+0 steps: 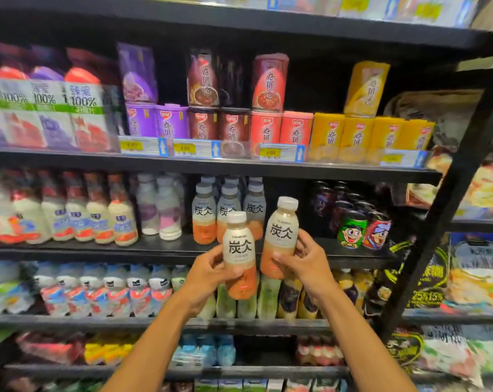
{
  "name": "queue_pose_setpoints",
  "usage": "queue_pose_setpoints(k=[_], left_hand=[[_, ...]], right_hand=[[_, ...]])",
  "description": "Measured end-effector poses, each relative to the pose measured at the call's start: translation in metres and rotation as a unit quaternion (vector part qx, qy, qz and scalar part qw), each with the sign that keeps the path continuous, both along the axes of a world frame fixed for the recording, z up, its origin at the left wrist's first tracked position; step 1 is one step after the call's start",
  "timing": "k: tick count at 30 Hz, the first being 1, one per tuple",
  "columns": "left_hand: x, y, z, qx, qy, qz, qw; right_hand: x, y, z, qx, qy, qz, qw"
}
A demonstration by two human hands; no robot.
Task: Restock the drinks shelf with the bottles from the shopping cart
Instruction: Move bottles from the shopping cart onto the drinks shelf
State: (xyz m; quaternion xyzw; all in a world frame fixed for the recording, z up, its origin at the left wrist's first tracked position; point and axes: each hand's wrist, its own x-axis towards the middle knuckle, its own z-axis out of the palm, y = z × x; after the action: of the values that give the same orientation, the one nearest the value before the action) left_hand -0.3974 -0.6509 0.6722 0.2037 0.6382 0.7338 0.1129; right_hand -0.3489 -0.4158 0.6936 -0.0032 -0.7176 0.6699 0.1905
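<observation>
Shop aisle, a black metal drinks shelf (160,248) with tiers packed top to bottom; whole view a little blurred. Upper tier: white juice cartons (44,108) marked 100% at the left, then stacked purple cans (154,120), dark red, pink and yellow cans (350,137), with yellow price tags (132,145) clipped along the edge. Middle tier: cream-and-red bottles (98,219) at left, pale purple-banded bottles (166,213) next, then a block of matching bottles (204,213) with bold black characters over an orange lower half, and further right the cartoon cans (352,230), dark with drawn faces. A person faces this tier, both bare forearms raised. Left hand (208,274) grasps the left-hand bottle (238,250), same kind as the block, fingers and thumb wrapped round its lower body, upright, white cap up. Right hand (304,261) grasps the right-hand bottle (280,236) likewise, held higher and tilted slightly to the right. The two bottles sit side by side, just apart, in the air before the middle tier's front edge, in front of the matching block and the dark space beside it. Neither touches the board. Lower tiers: more bottled drinks, too blurred to name.
</observation>
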Motion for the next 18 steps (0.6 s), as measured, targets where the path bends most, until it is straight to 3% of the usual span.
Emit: queue_pose_setpoints(k=[7, 18], left_hand=[[-0.01, -0.018, -0.013, 0.019, -0.014, 0.027, 0.999], [-0.02, -0.038, -0.026, 0.022, -0.021, 0.037, 0.999]], right_hand=[[-0.068, -0.012, 0.004, 0.073, 0.018, 0.001, 0.997], [-0.1, -0.02, -0.018, 0.114, 0.013, -0.029, 0.993]])
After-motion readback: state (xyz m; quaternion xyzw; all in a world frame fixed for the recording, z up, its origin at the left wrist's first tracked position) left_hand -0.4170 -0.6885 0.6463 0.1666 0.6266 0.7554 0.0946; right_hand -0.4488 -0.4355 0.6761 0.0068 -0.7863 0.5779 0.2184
